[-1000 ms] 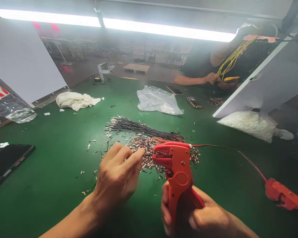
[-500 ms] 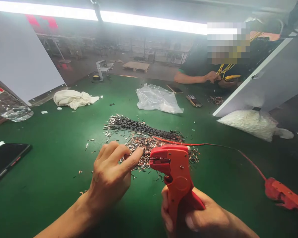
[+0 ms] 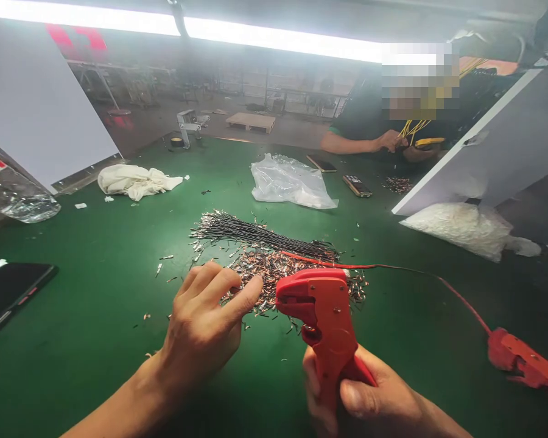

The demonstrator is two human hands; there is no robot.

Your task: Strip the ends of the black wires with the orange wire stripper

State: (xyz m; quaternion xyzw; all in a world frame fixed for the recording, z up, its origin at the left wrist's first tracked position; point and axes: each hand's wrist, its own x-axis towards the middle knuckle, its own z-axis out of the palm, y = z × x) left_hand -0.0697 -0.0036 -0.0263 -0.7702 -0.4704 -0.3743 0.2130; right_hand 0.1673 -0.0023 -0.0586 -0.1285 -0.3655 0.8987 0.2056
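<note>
My right hand is wrapped round the handles of a red wire stripper, which stands upright with its jaws pointing left. My left hand is just left of the jaws. Its thumb and fingers are pinched together, the forefinger tip almost at the jaw, and what it pinches is too thin to make out. Right behind both hands lies a heap of short copper-coloured wire offcuts. Behind that is a bundle of thin black wires. A red wire runs rightward from the heap.
On the green table are a second red tool, a dark phone, white cloth, clear plastic bag and a white sack of parts. A co-worker's hand handles yellow wires at the far side.
The stripper has dropped slightly and its jaws have closed. My left hand has drawn back a little from the jaws; my right hand's grip has tightened on the handles.
</note>
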